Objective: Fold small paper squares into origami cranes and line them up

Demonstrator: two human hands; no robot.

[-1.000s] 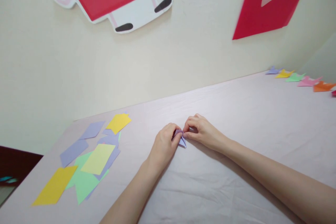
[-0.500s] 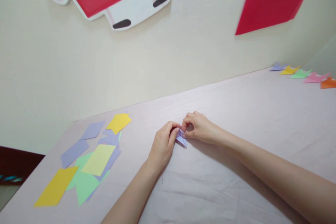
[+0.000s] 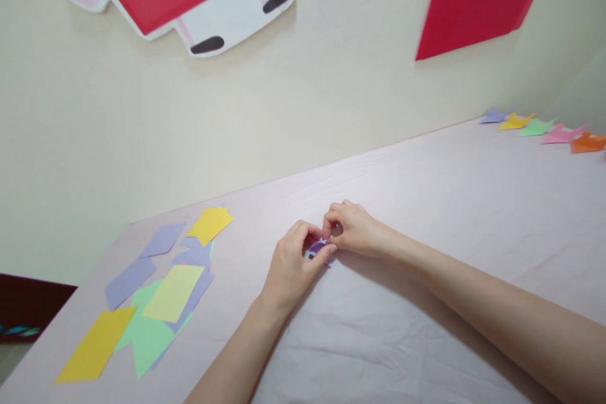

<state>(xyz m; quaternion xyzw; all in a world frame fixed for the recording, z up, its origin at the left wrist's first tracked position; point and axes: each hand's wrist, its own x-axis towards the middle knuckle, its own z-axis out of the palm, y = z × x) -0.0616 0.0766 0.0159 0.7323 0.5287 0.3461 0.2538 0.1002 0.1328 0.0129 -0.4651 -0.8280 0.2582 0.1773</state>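
Note:
Between my hands, just above the pale cloth, is a small folded piece of purple paper (image 3: 316,249). My left hand (image 3: 294,260) grips it from the left, its thumb lying across the near side. From the right, my right hand (image 3: 349,227) pinches the paper's edge between thumb and forefinger. The fingers cover much of the paper, so its full shape is hidden. At the far right stands a row of folded paper figures: purple (image 3: 495,117), yellow (image 3: 516,121), green (image 3: 536,127), pink (image 3: 564,134) and orange (image 3: 588,142).
Loose sheets lie at the left, among them a yellow sheet (image 3: 96,345), a pale yellow sheet (image 3: 173,293), a green sheet (image 3: 149,344) and a purple sheet (image 3: 130,282). The cloth-covered table (image 3: 402,322) meets a wall (image 3: 293,107) with red decorations.
My left thumb has shifted across the near side of the purple paper, which now shows less and looks more opened out. The whole view has moved slightly.

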